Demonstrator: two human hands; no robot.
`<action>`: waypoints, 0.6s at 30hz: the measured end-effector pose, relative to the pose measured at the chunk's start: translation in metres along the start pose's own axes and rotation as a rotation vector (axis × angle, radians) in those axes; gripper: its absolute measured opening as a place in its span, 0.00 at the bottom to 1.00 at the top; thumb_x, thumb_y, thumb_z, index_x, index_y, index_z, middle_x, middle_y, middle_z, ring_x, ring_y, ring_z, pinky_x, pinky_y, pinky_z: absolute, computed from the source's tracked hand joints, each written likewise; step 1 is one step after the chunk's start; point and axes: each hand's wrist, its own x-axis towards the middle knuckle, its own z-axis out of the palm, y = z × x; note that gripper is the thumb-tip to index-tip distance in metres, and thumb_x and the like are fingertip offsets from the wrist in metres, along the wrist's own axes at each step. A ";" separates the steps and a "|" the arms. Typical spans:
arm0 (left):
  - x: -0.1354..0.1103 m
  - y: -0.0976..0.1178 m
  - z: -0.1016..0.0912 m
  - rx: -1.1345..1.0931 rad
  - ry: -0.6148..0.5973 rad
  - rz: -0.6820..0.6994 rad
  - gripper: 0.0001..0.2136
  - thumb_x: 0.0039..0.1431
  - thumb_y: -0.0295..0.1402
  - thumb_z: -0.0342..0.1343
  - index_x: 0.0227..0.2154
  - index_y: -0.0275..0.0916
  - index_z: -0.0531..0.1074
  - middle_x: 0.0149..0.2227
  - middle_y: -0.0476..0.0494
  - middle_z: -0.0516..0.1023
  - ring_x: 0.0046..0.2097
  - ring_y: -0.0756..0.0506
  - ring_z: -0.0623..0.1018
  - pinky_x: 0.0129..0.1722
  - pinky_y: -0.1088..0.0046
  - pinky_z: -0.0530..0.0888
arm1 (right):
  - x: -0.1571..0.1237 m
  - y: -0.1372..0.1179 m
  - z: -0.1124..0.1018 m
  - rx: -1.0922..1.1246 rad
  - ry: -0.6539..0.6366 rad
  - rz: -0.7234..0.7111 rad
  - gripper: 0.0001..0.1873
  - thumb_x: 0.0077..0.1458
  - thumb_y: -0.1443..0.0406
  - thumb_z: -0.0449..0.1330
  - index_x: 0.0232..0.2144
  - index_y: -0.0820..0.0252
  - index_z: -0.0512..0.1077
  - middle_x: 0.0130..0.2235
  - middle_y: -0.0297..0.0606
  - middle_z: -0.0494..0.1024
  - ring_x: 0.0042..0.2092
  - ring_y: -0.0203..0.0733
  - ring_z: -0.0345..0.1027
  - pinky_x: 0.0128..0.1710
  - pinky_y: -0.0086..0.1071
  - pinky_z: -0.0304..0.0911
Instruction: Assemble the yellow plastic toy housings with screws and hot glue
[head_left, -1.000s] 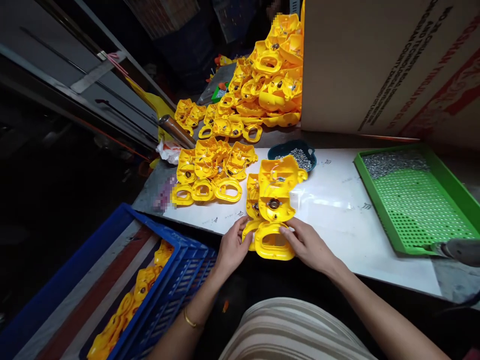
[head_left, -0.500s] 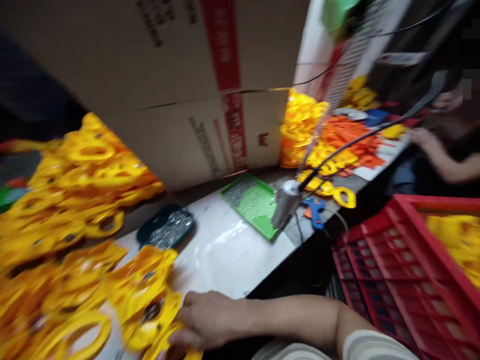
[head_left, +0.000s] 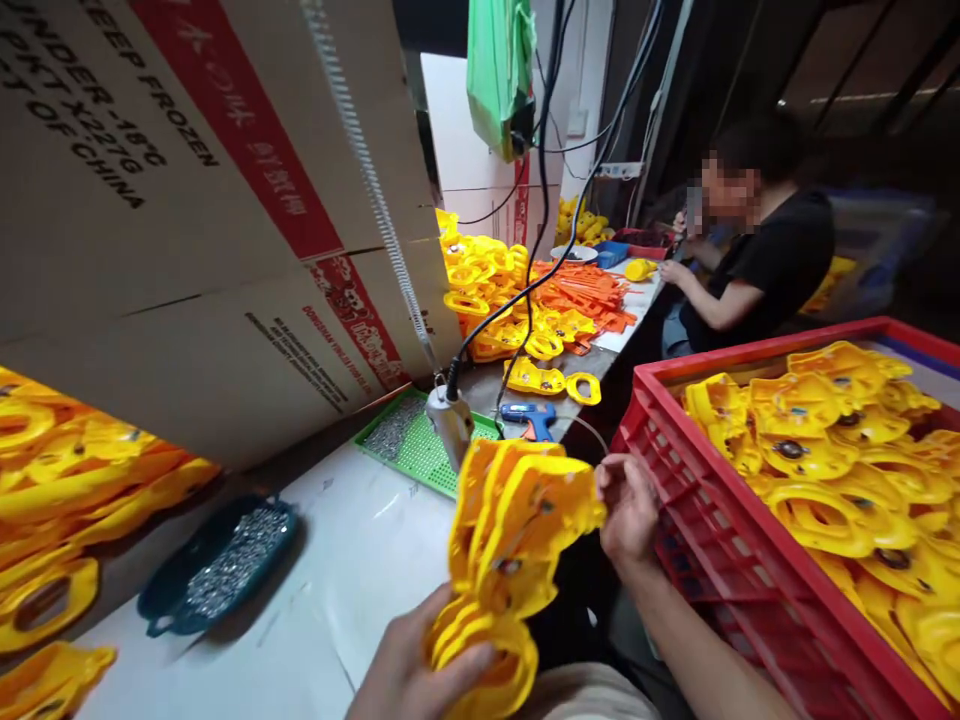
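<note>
My left hand (head_left: 427, 655) is closed around the ring ends of a stack of yellow plastic parts (head_left: 517, 520), holding it tilted above the table's front edge. Small metal pieces show on the parts. My right hand (head_left: 630, 510) is at the stack's right edge with its fingers curled against it; the stack partly hides the fingertips. Behind the stack, a grey metal tool (head_left: 450, 425) hangs from a coiled spring over a green tray (head_left: 420, 450) that holds small metal pieces. To the right, a red crate (head_left: 645, 420) contains many similar yellow parts (head_left: 817, 510).
A dark teal dish (head_left: 161, 600) of small metal pieces stands on the white table (head_left: 337, 560). Yellow parts lie at left, below a large cardboard sheet (head_left: 247, 250). Cables hang near a blue glue gun (head_left: 529, 412). A co-worker (head_left: 772, 240) sits beyond orange pieces (head_left: 585, 290).
The view has swung right. A stack of yellow parts is now raised in front of me, away from the pile at left. My right hand has moved right, beside the crate, and my left hand shows clearly.
</note>
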 end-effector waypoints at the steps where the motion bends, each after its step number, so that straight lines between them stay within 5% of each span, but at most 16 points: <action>1: 0.019 0.010 0.011 0.019 -0.054 0.033 0.21 0.50 0.48 0.64 0.41 0.38 0.76 0.37 0.43 0.80 0.40 0.40 0.78 0.40 0.70 0.74 | 0.001 0.007 -0.008 -0.009 0.020 0.012 0.15 0.54 0.52 0.53 0.29 0.57 0.69 0.23 0.30 0.67 0.23 0.34 0.62 0.24 0.28 0.58; 6: 0.091 0.031 0.061 -0.010 -0.148 0.121 0.20 0.49 0.44 0.64 0.40 0.34 0.74 0.38 0.41 0.80 0.39 0.42 0.78 0.38 0.73 0.73 | -0.007 0.020 -0.040 -0.082 -0.039 0.198 0.29 0.58 0.46 0.46 0.46 0.59 0.71 0.35 0.40 0.79 0.38 0.46 0.74 0.35 0.37 0.68; 10: 0.123 0.034 0.073 -0.084 -0.077 0.120 0.20 0.47 0.44 0.65 0.37 0.33 0.73 0.36 0.40 0.80 0.37 0.43 0.78 0.37 0.72 0.73 | -0.011 0.012 -0.052 -0.176 -0.104 0.329 0.34 0.54 0.40 0.51 0.48 0.58 0.72 0.45 0.44 0.80 0.50 0.51 0.72 0.46 0.42 0.69; 14: 0.146 0.042 0.074 -0.129 0.069 0.170 0.20 0.47 0.44 0.65 0.37 0.34 0.72 0.36 0.41 0.80 0.36 0.44 0.78 0.37 0.72 0.73 | 0.000 0.006 -0.041 -0.284 -0.131 0.302 0.30 0.50 0.44 0.61 0.48 0.55 0.73 0.54 0.42 0.75 0.58 0.51 0.66 0.57 0.42 0.63; 18: 0.163 0.044 0.078 -0.137 0.151 0.241 0.19 0.49 0.44 0.64 0.37 0.34 0.72 0.34 0.43 0.79 0.35 0.45 0.78 0.36 0.72 0.73 | 0.020 0.005 -0.019 -0.172 -0.281 0.311 0.29 0.50 0.46 0.62 0.46 0.59 0.73 0.46 0.45 0.79 0.51 0.52 0.72 0.52 0.43 0.67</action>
